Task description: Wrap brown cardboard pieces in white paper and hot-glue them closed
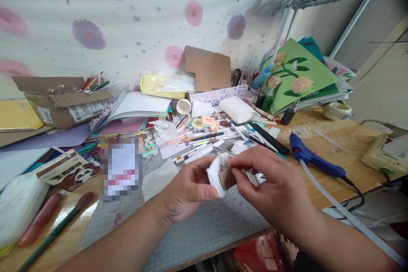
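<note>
Left hand [188, 187] and right hand [270, 182] meet, fingertips pinched together.

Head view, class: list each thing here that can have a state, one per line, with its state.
Left hand: pinching white tissue piece.
Right hand: pinching small cardboard piece against the tissue.
Blue glue gun: lying on the table, unheld.
Cardboard box: open.
Paper cup: on its side.
Tape roll: lying flat.
</note>
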The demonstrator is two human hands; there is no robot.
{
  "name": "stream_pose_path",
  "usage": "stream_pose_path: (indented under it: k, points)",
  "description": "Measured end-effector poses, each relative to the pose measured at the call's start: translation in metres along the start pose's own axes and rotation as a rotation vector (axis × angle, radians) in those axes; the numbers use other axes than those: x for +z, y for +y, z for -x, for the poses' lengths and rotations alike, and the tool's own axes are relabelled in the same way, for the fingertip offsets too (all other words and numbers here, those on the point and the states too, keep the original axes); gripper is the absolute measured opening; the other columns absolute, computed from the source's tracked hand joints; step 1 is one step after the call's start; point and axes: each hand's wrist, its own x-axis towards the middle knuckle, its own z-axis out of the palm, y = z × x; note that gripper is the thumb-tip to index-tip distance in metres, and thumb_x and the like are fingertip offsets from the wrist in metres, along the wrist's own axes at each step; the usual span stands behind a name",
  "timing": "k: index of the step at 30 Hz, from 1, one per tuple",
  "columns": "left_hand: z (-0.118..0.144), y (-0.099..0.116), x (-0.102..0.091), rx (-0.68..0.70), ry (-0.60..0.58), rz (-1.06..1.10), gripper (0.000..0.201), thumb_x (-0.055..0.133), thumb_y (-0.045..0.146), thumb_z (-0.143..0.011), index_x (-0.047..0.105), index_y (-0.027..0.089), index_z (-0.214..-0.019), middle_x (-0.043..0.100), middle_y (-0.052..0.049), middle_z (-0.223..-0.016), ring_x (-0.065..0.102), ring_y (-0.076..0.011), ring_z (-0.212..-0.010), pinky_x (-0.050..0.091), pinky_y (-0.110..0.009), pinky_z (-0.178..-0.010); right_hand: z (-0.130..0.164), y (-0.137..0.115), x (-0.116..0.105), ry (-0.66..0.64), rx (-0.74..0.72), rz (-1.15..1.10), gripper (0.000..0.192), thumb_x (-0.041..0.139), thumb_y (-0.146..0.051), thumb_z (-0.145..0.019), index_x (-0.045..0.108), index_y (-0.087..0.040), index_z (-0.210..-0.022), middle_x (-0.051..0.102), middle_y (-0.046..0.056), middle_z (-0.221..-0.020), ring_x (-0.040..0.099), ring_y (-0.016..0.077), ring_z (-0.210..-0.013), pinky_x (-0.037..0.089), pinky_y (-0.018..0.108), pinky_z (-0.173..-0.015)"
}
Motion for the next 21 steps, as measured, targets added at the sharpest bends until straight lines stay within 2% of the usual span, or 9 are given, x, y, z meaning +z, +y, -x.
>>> stream_pose_path:
  k: [5,11,17,21]
  points:
    - [0.0003,-0.0001,0.0005,0.0,0.009,0.018,0.046,0.08,0.014,-0.056,0.067,0.015,-0.1,0.067,-0.005,-0.094,0.057,-0.0155,-0.084,0.042,-0.023,-0.075,0.0023,-0.0005,-0.0006,0.046,-0.095,0.082,0.015,0.061,-0.005,-0.071,0.065,-0.016,-0.081,0.065,0.003,-0.071,0.057,0.0154,-0.068,0.047,0.03,-0.062]
    - [0.0012,-0.0007,0.0011,0.011,-0.01,0.014,0.04,0.079,0.012,-0.058,0.066,0.015,-0.095,0.065,-0.001,-0.079,0.055,-0.0108,-0.072,0.041,-0.019,-0.067,0.0039,0.0006,-0.0007,0.04,-0.121,0.105,0.017,0.063,-0.005,-0.071,0.062,-0.017,-0.082,0.062,0.004,-0.073,0.054,0.0165,-0.07,0.046,0.031,-0.062]
    - [0.0029,-0.0003,-0.0008,-0.02,0.034,0.005,0.033,0.08,0.015,-0.057,0.064,0.016,-0.086,0.061,-0.001,-0.079,0.054,-0.0119,-0.074,0.04,-0.021,-0.067,0.0064,0.0002,-0.0014,0.0,-0.054,-0.011,0.024,0.068,-0.01,-0.07,0.059,-0.018,-0.091,0.054,0.003,-0.082,0.052,0.0139,-0.077,0.045,0.028,-0.067]
    - [0.0032,-0.001,-0.0014,-0.028,0.037,-0.012,0.038,0.083,0.017,-0.053,0.065,0.016,-0.087,0.062,-0.001,-0.078,0.056,-0.0142,-0.078,0.04,-0.022,-0.069,0.0073,0.0048,0.0013,-0.022,0.095,-0.084,0.04,0.071,-0.022,-0.07,0.055,-0.02,-0.106,0.05,0.006,-0.098,0.051,0.0169,-0.089,0.046,0.031,-0.074]
